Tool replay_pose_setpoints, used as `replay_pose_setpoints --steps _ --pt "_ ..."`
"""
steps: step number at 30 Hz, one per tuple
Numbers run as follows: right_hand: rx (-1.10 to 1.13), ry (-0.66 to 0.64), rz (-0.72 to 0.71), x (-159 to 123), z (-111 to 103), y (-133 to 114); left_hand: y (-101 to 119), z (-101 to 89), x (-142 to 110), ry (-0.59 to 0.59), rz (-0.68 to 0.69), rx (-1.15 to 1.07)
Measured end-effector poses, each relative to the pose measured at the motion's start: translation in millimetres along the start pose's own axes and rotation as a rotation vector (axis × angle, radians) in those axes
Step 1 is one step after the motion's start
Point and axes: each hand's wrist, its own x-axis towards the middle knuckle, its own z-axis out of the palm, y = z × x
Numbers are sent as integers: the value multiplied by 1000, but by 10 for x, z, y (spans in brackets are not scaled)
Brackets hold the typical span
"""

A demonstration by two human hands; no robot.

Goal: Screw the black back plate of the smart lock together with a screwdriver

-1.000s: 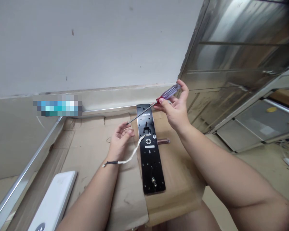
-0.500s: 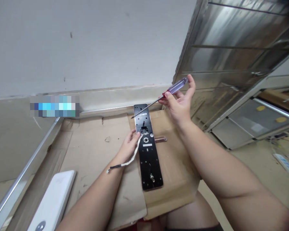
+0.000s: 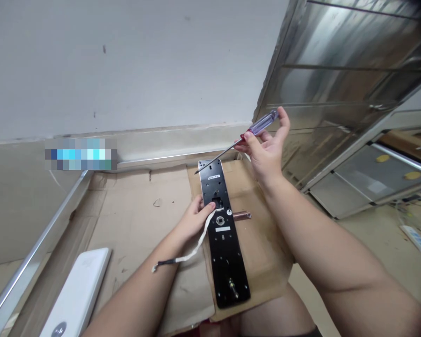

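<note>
Right hand [image 3: 268, 152]: grip closed on the screwdriver [image 3: 257, 128], thumb and fingertips pinching the clear purple handle near its red collar, other fingers loosely curled. Held up off the work, shaft slanting down-left; this angle seems chosen to keep the tip over the plate.
Screwdriver tip: just above the top end of the plate, near its corner; contact cannot be confirmed.
Left hand [image 3: 192, 220]: palm down, fingers together, no pinch, pressed on the plate's left edge beside the rectangular cutout. Likely steadying the plate against the pull of the tool.
Black lock plate [image 3: 228, 267]: flat on the cardboard sheet, long axis pointing away from the person, between both hands. Drilled with several holes; a small threaded post stands near the near end.
White cable [image 3: 199, 248]: runs from the plate's middle, near the round opening, across the left forearm; black-sheathed end [image 3: 156, 267] hangs free. Its route appears to keep it clear of the tool.
Copper-coloured rod [image 3: 242, 216]: lies on the cardboard just beside the plate's right edge, within easy reach.
Cardboard sheet [image 3: 140, 224]: spread on the floor [image 3: 368, 238], apparently as padding under the plate.
Surroundings: white flat box [image 3: 75, 299] left of the cardboard; white wall [image 3: 126, 61] ahead; ribbed metal panel [image 3: 337, 75] at right.
</note>
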Motion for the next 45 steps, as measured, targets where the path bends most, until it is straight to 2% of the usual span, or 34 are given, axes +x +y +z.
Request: replay_pose_setpoints --steps 5,9,14,18,23,26,30,35,45 --pt "-59 -46 -98 13 -21 -15 -56 -96 38 -99 26 17" --pt "-67 -27 -120 7 -4 -74 -69 -154 53 -170 44 35" --pt "-107 6 -125 -40 65 -369 -56 -153 57 -162 87 15" --pt "-137 -29 -142 -41 192 -625 -22 -115 42 -165 100 -43" --pt "-104 -101 -164 66 334 -754 -26 -85 46 -174 195 -36" --pt "-121 -147 -179 133 365 -777 -26 -77 51 -141 251 1" --pt "-138 -211 -206 175 387 -750 33 -42 18 -187 230 -13" --pt "-170 -200 -209 204 405 -663 65 -28 1 -204 205 -45" --pt "-183 -263 -212 247 437 -602 46 -14 4 -180 217 -39"
